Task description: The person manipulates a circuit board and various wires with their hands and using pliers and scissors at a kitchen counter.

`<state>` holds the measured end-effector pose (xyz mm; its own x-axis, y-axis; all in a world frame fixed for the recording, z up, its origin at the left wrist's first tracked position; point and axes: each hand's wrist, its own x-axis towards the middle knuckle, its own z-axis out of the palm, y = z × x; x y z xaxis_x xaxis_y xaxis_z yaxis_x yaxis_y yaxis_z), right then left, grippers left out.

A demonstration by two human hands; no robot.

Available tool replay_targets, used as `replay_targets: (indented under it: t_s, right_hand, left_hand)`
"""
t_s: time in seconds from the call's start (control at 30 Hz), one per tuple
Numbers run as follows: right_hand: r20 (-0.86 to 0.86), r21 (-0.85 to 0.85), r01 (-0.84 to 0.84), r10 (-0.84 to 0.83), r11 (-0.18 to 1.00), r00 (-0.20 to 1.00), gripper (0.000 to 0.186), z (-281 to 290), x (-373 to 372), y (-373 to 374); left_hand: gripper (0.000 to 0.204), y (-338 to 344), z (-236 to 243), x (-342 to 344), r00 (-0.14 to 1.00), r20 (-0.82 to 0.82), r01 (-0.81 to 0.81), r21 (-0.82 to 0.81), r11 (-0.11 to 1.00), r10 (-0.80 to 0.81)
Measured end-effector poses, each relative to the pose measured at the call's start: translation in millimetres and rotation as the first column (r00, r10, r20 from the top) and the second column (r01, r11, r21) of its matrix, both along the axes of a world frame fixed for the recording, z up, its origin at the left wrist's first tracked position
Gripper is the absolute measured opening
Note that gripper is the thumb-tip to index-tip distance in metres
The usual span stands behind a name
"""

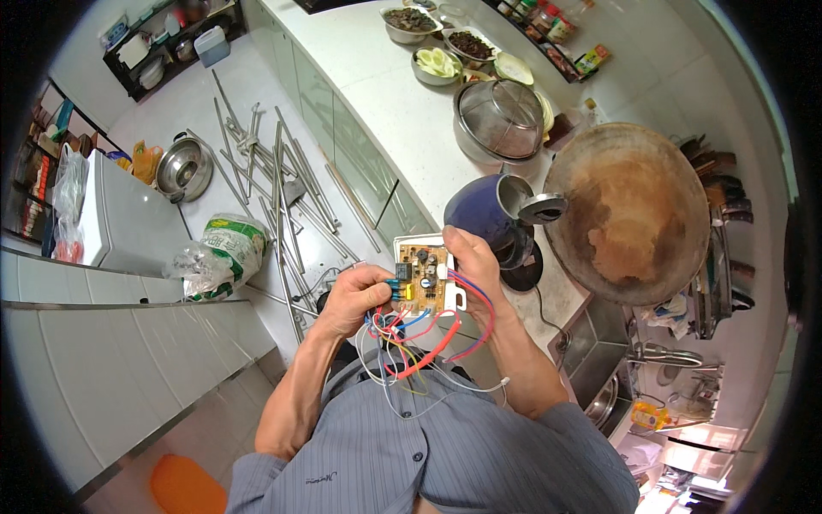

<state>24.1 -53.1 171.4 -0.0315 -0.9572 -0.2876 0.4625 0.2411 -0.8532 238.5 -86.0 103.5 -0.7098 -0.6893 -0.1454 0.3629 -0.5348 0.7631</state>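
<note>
In front of my body I hold a small circuit board [419, 278] set in a white plastic tray, with components facing up. My left hand [358, 297] grips its left edge, thumb beside the blue terminals and a yellow part. On the right edge my right hand [475, 267] is closed, with the thumb along the top corner. Red, blue, white and yellow wires [419, 364] hang from the board over my shirt, one ending in a small white connector. A thicker red sleeve [431, 349] runs among them. The fingers under the tray are hidden.
Right of my hands, a blue kettle [479, 208] stands on the white counter [377, 64] near a large wok [629, 214]. Farther back are a strainer-covered pot [501, 120] and food bowls [437, 64]. Metal tubes [278, 184] litter the floor at left, beside a plastic sack [231, 248].
</note>
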Motion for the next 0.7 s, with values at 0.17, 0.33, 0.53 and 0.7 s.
replay_targets:
  t_s: [0.17,0.33,0.53,0.7]
  right_hand:
    - [-0.118,-0.053,-0.025,0.019,0.998,0.993,0.038,-3.4,6.9,-7.0]
    - [-0.268,-0.075,-0.018,-0.002,0.997,0.963,0.045,-7.8,4.6,-2.8]
    - [-0.151,-0.025,-0.129,0.124,0.991,0.981,0.051,-7.4,-2.7,-0.5]
    - [0.106,-0.072,-0.231,0.238,0.97,0.966,0.05,-14.9,-18.4,12.7]
  left_hand:
    - [0.021,3.0,-6.7,1.5,0.989,0.138,-0.066,0.025,0.998,0.062]
    - [0.023,1.9,3.8,4.9,0.981,0.193,-0.029,-0.033,0.999,0.035]
    - [0.024,3.4,11.7,9.1,0.976,0.214,-0.017,-0.059,0.998,0.029]
    - [0.02,7.7,8.6,6.4,0.986,0.132,-0.113,0.056,0.992,0.105]
